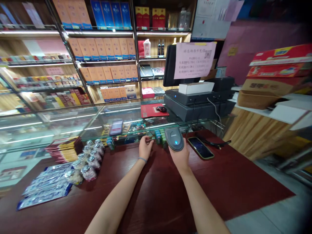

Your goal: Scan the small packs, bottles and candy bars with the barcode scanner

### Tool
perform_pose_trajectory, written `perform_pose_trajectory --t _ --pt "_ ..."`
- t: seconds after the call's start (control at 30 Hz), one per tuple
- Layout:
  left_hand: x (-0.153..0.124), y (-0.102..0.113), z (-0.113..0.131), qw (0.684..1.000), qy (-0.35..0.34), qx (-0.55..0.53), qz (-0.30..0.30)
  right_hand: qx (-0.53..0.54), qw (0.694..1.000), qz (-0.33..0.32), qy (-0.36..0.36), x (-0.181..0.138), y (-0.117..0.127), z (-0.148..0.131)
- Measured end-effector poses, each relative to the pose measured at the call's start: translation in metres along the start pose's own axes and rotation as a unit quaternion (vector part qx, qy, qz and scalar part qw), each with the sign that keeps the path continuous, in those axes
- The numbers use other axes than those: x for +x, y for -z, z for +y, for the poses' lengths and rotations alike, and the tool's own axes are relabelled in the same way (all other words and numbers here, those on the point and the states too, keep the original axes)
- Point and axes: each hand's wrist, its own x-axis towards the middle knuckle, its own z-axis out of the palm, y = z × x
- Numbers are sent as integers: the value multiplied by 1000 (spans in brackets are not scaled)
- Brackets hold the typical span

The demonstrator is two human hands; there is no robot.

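My right hand (pixel 180 157) is wrapped round a dark grey barcode scanner (pixel 175 139) with a lit blue light, held above the dark red table (pixel 161 191). My left hand (pixel 145 148), with a thin band at the wrist, is at the table's far edge. Its fingers are bent, a gap shows between thumb and forefinger, and nothing is visible in it. Just right of it stand small green packs (pixel 163 138) and blue-green packs (pixel 158 136), partly hidden by the scanner. A phone (pixel 200 148) lies right of my right hand.
Lidded jars (pixel 89 172), blue-white packets (pixel 46 185) and stacked red-yellow packs (pixel 64 149) are on the left. Beyond the table are a glass counter (pixel 91 125), a mouse (pixel 161 109) and a monitor (pixel 170 66) on a cash drawer (pixel 185 109). Cartons (pixel 259 97) are stacked at right.
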Motion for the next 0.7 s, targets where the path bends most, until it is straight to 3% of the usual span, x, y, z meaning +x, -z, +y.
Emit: perform_pose_trajectory --t 0.27,0.4,0.5,0.7 --pt "-13 124 -15 984 -38 67 163 -40 991 -57 110 -20 -7 -19" --pt "-17 173 -20 970 -67 123 201 -32 984 -82 158 -32 -13 -23" --pt "-16 188 -21 964 -75 152 204 -26 979 -89 180 -39 -18 -22" --pt "-3 187 -33 969 -32 160 186 -22 974 -105 200 -43 -18 -23"
